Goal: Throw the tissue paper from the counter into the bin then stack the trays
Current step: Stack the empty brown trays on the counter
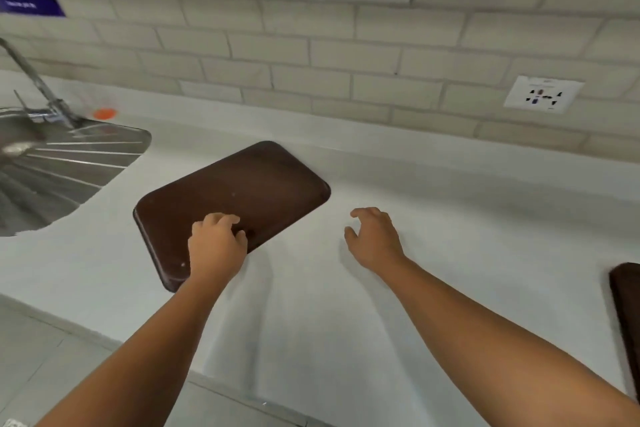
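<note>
The left hand [216,246] curls over the near rim of the brown tray [249,184], apparently gripping it to lift or slide; the right hand [374,239] hovers just beside over the white counter [450,218], fingers loosely apart, holding nothing, probably ready to help; a 2nd tray [627,315] lies well apart at the right edge; no tissue paper shows, so stacking seems underway.

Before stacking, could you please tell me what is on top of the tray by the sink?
Only the left hand, fingers bent on the tray's near edge; whether it grips is unclear. The rest looks bare; the patch under the hand is hidden.
</note>
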A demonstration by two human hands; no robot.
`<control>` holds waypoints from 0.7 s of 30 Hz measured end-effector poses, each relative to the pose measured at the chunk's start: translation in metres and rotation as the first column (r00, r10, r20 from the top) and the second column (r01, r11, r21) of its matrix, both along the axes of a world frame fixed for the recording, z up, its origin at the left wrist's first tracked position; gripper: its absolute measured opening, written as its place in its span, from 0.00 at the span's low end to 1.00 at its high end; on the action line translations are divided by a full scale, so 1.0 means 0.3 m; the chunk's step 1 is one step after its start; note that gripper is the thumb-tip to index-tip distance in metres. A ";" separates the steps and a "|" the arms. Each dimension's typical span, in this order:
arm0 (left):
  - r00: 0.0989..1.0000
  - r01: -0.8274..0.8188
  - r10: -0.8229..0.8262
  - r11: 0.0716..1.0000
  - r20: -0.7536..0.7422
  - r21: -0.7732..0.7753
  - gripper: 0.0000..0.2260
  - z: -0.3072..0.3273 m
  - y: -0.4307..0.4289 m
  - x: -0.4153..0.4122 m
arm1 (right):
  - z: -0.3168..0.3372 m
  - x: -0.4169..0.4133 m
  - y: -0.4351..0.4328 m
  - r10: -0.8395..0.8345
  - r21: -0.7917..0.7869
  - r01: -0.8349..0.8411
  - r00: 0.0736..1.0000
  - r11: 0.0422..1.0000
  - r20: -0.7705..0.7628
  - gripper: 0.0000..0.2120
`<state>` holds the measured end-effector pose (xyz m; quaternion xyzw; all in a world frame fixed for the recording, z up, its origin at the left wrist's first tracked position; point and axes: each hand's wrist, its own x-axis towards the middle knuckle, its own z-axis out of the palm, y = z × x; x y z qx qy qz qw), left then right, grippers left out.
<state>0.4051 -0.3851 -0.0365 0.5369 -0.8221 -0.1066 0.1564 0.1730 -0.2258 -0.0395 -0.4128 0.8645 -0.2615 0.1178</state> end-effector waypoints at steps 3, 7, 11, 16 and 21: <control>0.992 -0.127 0.126 0.991 0.025 0.049 0.18 -0.022 -0.124 0.102 | -0.020 0.050 -0.171 0.013 0.015 -0.013 0.999 1.000 0.034 0.21; 0.956 -0.295 0.290 0.940 0.054 0.172 0.24 -0.056 -0.266 0.198 | -0.039 0.064 -0.359 0.011 0.039 -0.013 1.000 0.999 0.028 0.25; 0.931 -0.319 0.357 0.898 -0.077 0.302 0.28 -0.089 -0.369 0.240 | -0.065 0.027 -0.491 -0.016 0.153 0.014 1.000 0.988 0.011 0.30; 0.902 -0.335 0.398 0.889 -0.165 0.314 0.31 -0.114 -0.425 0.231 | -0.074 -0.006 -0.593 -0.057 0.197 0.060 0.998 0.978 -0.022 0.30; 0.798 -0.486 0.574 0.793 -0.182 0.368 0.31 -0.067 -0.480 0.185 | -0.040 -0.023 -0.667 -0.190 0.323 0.175 0.982 0.930 0.014 0.31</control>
